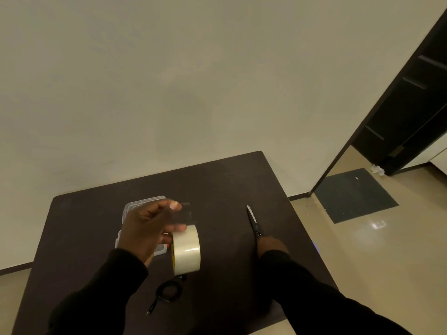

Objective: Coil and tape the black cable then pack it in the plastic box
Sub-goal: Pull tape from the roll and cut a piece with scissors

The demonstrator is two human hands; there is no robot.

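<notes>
My left hand (147, 228) holds a roll of clear packing tape (186, 250) above the dark table (225, 189), with a pulled strip of tape (185, 212) stretched up to its fingertips. The black cable (169, 290) lies coiled on the table just below the roll, one plug end trailing to the lower left. The clear plastic box (142, 204) sits behind my left hand, mostly hidden by it. My right hand (271, 245) rests at the handles of a pair of scissors (252, 220), whose blades point away from me; the grip itself is hidden.
The table's right edge borders a beige floor with a dark mat (355, 194) and an open dark door (411, 110). A plain wall stands behind the table.
</notes>
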